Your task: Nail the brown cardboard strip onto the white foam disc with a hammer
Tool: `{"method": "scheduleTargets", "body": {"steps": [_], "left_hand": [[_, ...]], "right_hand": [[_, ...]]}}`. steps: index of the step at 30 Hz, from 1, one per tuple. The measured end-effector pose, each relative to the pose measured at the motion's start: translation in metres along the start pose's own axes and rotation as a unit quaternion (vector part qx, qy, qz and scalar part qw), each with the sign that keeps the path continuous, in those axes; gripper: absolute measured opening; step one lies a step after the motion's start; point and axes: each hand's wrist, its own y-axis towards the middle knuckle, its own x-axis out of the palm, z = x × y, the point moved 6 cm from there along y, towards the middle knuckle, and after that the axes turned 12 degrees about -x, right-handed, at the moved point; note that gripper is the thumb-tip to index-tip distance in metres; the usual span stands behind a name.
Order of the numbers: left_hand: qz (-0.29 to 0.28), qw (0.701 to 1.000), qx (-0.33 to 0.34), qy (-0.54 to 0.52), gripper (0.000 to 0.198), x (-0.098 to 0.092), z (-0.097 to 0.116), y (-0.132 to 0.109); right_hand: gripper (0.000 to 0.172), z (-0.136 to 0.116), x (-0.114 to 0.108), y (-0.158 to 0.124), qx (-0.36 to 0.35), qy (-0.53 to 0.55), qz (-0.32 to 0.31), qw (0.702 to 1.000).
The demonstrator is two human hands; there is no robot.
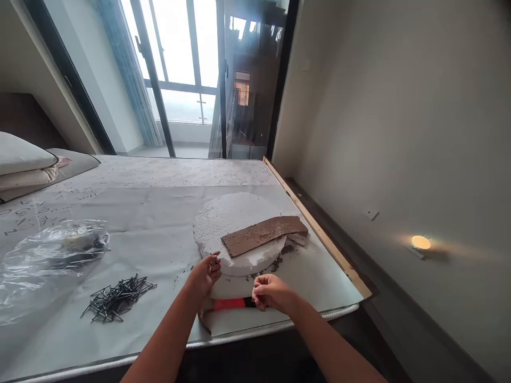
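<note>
A round white foam disc [223, 221] lies on the paper-covered bed, with a brown strip [263, 234] studded with small nails laid across it. My left hand [205, 274] pinches a small nail at the disc's near edge. Just right of it, my right hand [271, 292] rests closed on the red and black handle of a tool [231, 304] lying in front of the disc. The tool's head is hidden under my left hand.
A heap of dark nails [117, 298] lies to the left, beside a crumpled clear plastic bag [43, 260]. Pillows [24, 159] sit at the far left. The bed's wooden edge [319, 231] runs along the right, with floor and a wall beyond.
</note>
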Motion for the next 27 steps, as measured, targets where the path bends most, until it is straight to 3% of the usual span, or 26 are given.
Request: {"method": "scheduleTargets", "body": {"steps": [2, 4, 6, 9, 10, 12, 18, 23, 27], "left_hand": [[0.055, 0.995, 0.057, 0.061, 0.026, -0.020, 0.016, -0.003], [0.145, 0.969, 0.114, 0.166, 0.026, -0.046, 0.033, -0.006], [0.265, 0.897, 0.146, 0.321, 0.020, -0.072, 0.046, -0.008], [0.347, 0.761, 0.166, 0.523, 0.017, -0.095, 0.053, -0.005], [0.357, 0.729, 0.161, 0.562, 0.018, -0.101, 0.051, -0.002], [0.367, 0.692, 0.143, 0.605, 0.019, -0.109, 0.046, 0.003], [0.374, 0.646, 0.128, 0.653, 0.012, -0.116, 0.037, 0.010], [0.378, 0.532, 0.077, 0.754, 0.028, -0.120, 0.029, 0.018], [0.383, 0.496, 0.061, 0.777, 0.032, -0.117, 0.025, 0.020]], "right_hand": [[0.030, 0.010, -0.011, -0.002, 0.015, -0.068, 0.020, 0.997], [0.025, 0.018, -0.025, -0.004, 0.028, -0.154, 0.048, 0.987], [0.022, 0.021, -0.038, -0.006, 0.031, -0.255, 0.083, 0.963], [0.020, 0.019, -0.052, -0.011, 0.020, -0.392, 0.115, 0.913], [0.018, 0.019, -0.053, -0.012, 0.017, -0.425, 0.115, 0.898], [0.014, 0.019, -0.054, -0.013, 0.016, -0.470, 0.099, 0.877], [0.007, 0.027, -0.050, -0.018, 0.031, -0.530, 0.029, 0.847], [0.014, 0.026, -0.053, -0.019, 0.038, -0.557, 0.012, 0.830], [0.025, 0.031, -0.056, -0.018, 0.066, -0.586, 0.006, 0.808]]}}
